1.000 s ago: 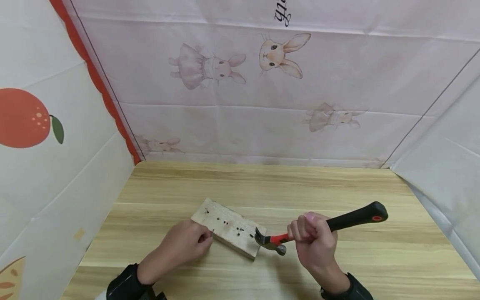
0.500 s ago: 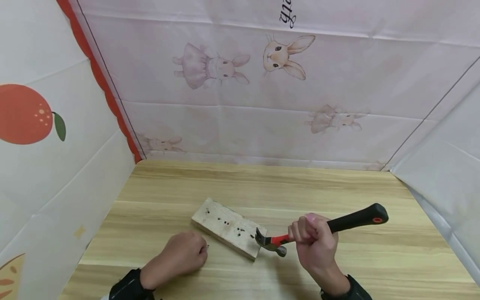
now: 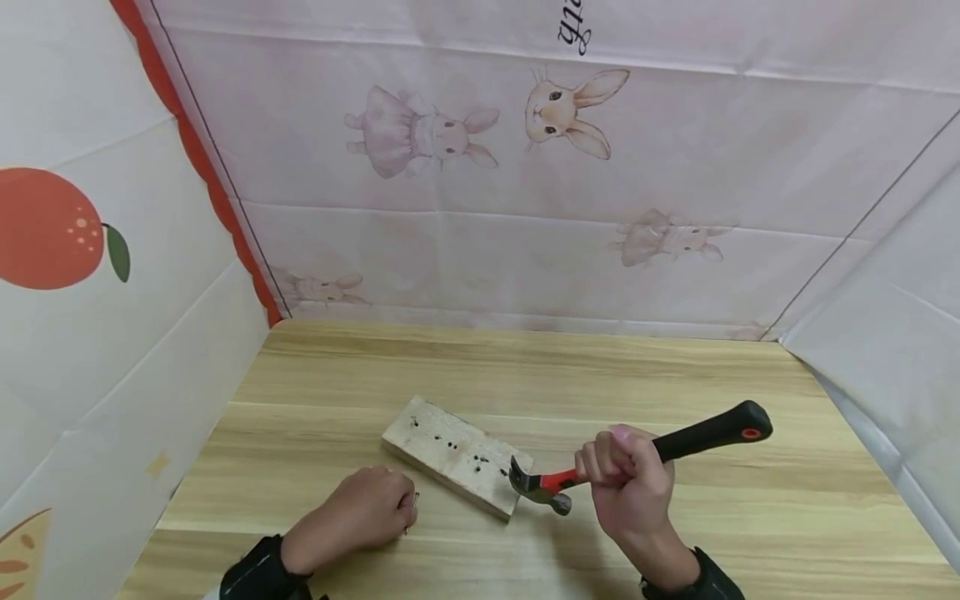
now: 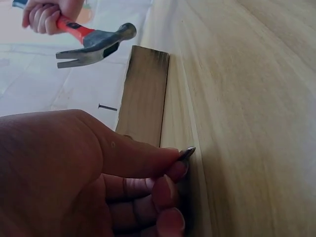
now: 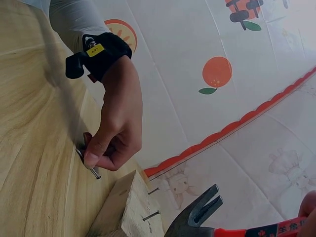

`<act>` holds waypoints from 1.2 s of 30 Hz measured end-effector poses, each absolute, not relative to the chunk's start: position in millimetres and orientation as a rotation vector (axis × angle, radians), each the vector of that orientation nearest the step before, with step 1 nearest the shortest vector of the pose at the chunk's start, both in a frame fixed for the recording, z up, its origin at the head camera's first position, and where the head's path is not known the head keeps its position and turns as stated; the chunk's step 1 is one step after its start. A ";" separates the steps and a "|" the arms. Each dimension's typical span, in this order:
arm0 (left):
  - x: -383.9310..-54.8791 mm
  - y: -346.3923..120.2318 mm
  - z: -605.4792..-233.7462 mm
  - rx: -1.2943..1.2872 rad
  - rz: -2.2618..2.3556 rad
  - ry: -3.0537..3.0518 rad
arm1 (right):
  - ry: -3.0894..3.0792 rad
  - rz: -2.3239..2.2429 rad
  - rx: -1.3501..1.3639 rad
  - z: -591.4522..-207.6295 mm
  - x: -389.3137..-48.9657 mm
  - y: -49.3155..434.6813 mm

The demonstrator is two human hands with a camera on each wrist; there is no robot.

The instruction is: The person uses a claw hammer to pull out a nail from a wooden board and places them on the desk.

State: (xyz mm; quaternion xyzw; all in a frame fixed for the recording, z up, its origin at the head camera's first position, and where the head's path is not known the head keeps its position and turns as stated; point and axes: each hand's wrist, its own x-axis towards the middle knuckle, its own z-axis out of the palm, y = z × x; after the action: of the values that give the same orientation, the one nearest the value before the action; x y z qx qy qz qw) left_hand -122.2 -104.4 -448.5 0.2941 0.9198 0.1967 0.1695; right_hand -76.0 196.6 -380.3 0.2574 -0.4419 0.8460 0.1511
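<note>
Nail (image 4: 187, 153) is pinched between the thumb and fingertips of the left hand (image 3: 360, 512), low in the centre-left of the head view, with its tip down at the surface (image 3: 675, 375) just beside the near edge of the block (image 3: 457, 457). In the right wrist view the nail (image 5: 88, 165) looks tilted, not upright, and it is off the block, not on it. The right hand (image 3: 626, 475) is curled firmly around the hammer (image 3: 637, 462), gripping it near the red neck, close to the head; the black handle end points to the right of the frame. The hammer head hangs in the air just beside the right end of the block, apart from it. The block lies slanted in the middle of the surface and already carries several nails; some of them stand out from its side, as the right wrist view shows. To do this step well, I think the nail should first be set upright on the top face of the block, in a free spot between the old nails. The fingers should hold it low and light, and the first taps should be small. A grip further back on the handle would probably give better swing.
</note>
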 end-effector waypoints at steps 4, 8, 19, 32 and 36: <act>-123.5 -107.5 -447.4 0.802 0.615 2.550 | -1.279 2.436 0.742 -380.5 -77.0 196.7; -128.4 -114.0 -438.5 0.723 0.684 2.534 | -1.313 2.457 0.748 -379.0 -79.6 196.9; -159.3 -113.4 -422.1 0.736 0.827 2.919 | -1.631 2.394 0.503 -366.0 -101.0 179.9; -179.8 -104.3 -447.0 0.685 0.872 2.733 | -2.178 2.268 0.135 -363.1 -124.0 145.1; -180.4 -101.9 -446.0 0.657 0.885 2.708 | -2.278 2.210 0.130 -359.7 -128.7 135.9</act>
State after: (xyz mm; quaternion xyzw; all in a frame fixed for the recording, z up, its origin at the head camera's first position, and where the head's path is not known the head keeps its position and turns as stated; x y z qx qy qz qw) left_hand -180.4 -101.9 -446.0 0.2234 0.9208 0.3008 0.1086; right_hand -128.7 135.9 -359.7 0.0408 -0.7169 0.6957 -0.0175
